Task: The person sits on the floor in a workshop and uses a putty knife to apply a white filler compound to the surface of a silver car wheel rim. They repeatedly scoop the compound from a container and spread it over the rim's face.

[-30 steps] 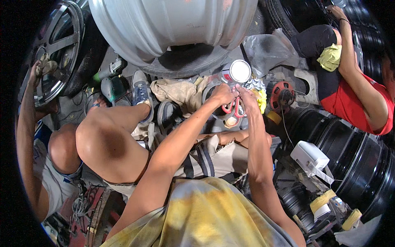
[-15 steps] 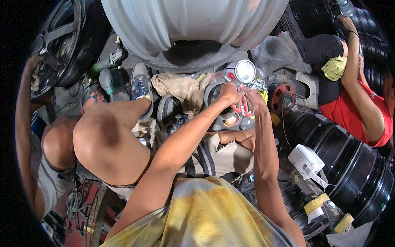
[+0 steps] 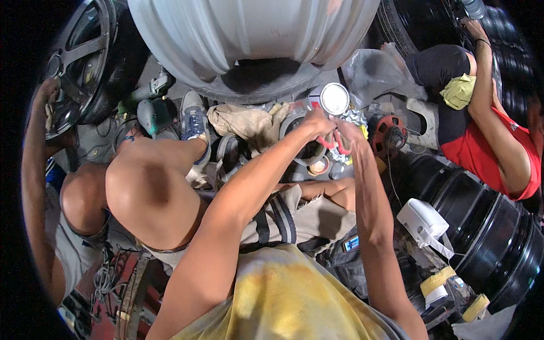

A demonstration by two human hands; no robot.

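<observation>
My left hand and my right hand meet in front of me, just below an upright paint can. Both are closed around a pair of red-handled scissors, whose handle loops stick out toward me between them. My fingers hide the blades, and anything else in the fingertips cannot be made out. Beneath my hands lie a grey ring-shaped thing and a roll of tape. A crumpled beige cloth rests to the left of them.
A large grey wheel rim stands ahead on a tyre. Power tools lie at left, near a person's hand on a dark spoked wheel. At right are a red cable reel, black rims, a white box-like device and another person in red.
My hands stay together, with the scissors' handles slightly shifted and more covered by my right hand. The view has moved a little, and a phone-like screen shows more beside my right forearm.
</observation>
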